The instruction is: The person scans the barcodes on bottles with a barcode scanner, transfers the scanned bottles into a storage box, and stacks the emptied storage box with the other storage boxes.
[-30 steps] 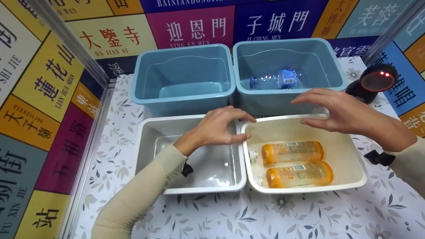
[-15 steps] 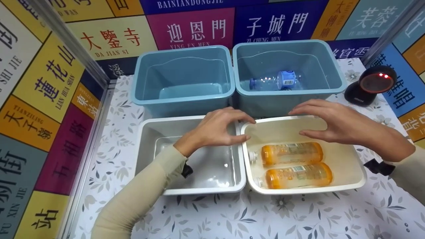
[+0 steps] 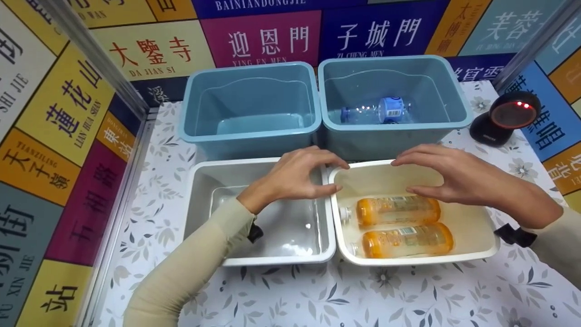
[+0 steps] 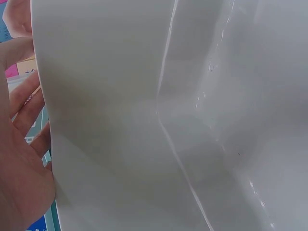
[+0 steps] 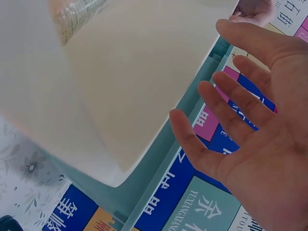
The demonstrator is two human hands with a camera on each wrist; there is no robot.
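Observation:
Over the grey-white bin (image 3: pixel 258 236) hovers my left hand (image 3: pixel 297 175), its fingers spread apart from the thumb and nothing in its grasp. Its fingertips reach the rims between the two front bins. Above the cream bin (image 3: pixel 472 227) my right hand (image 3: pixel 458 175) is held with thumb and fingers apart; the right wrist view shows its bare palm and loosely extended fingers (image 5: pixel 231 106). Below it in the cream bin, one orange-labelled drink bottle (image 3: pixel 399 210) lies behind another orange-labelled bottle (image 3: pixel 408 240), both on their sides with caps to the left.
Behind stand two blue bins. The right blue bin (image 3: pixel 395 136) contains a clear water bottle (image 3: pixel 391 110) with a blue label; the left blue bin (image 3: pixel 254 141) shows a bare floor. A black scanner-like device (image 3: pixel 504 118) stands at right on the floral tablecloth (image 3: pixel 386 295).
My right hand has come down and slightly left, from near the blue bin's front to over the cream bin. The left hand stays in place.

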